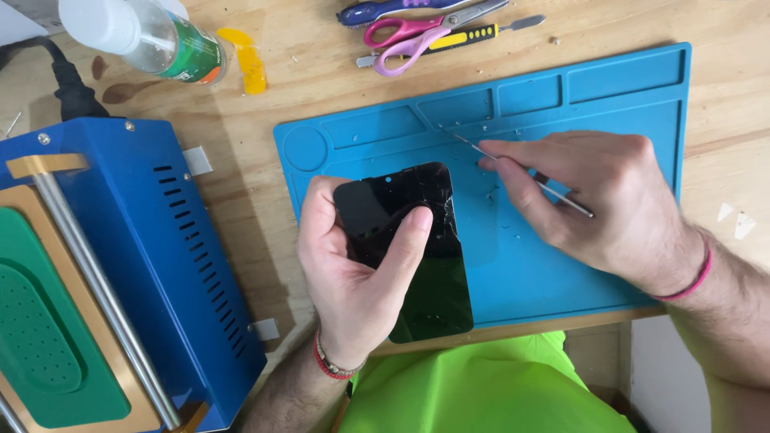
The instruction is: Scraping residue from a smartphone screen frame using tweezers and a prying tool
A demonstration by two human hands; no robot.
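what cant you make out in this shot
Head view only:
- Lower left of the black cracked screen panel: covered by the left hand.
- Thin metal tool: its middle is hidden by the right hand.
- Blue machine: cut off by the left and bottom edges.
- Clear bottle: its top is cut off by the upper edge.

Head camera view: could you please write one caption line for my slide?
Left hand holds a cracked black phone screen over a blue work mat; right hand grips a thin metal tool.
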